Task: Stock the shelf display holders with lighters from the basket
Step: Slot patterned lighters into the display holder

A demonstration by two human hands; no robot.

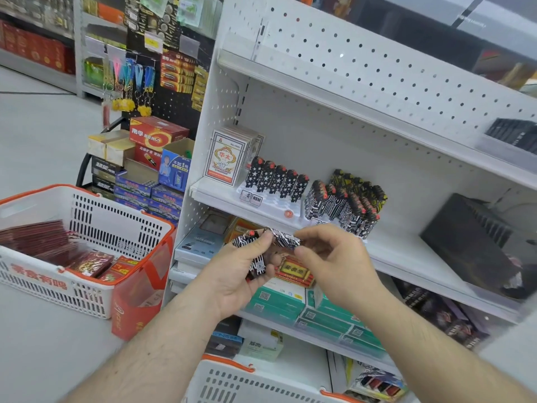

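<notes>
The white shelf (406,257) carries two display holders — the star-pattern one (270,199) half empty, the circuit-pattern one (345,205) almost full. The left hand (241,271) grips a bunch of lighters (255,254); the right hand (334,257) pinches one lighter (283,238) out of it. Probably the next move is to set it upright in a free slot.

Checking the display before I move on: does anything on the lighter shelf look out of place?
A small round orange-red piece lies loose on the white holder, in front of the star-patterned lighters.
</notes>
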